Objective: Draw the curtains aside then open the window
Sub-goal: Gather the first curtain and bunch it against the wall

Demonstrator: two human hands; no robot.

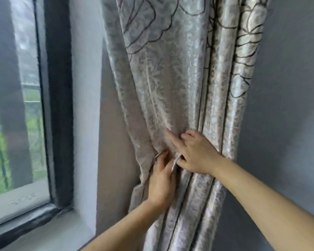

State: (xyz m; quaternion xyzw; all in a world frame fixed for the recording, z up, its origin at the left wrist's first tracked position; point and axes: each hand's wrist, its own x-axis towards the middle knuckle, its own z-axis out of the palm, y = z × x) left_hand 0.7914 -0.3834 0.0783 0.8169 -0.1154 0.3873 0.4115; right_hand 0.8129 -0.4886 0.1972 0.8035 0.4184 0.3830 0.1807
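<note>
Both hands are on the curtain (172,91) now. Left hand (162,180) comes up from below, fingers curled round a narrow strip of fabric at the gathered waist of the cloth. Right hand (194,151) reaches across from the right, thumb pinching the same strip, forefinger stretched out flat on the folds. So both are clamped on cloth, nearly touching each other. That curtain hangs bunched to the right of the window (25,105), against a grey wall (288,105). Dark frame (58,105) stands upright, with a pale sill (49,232) below and greenery behind the glass.
</note>
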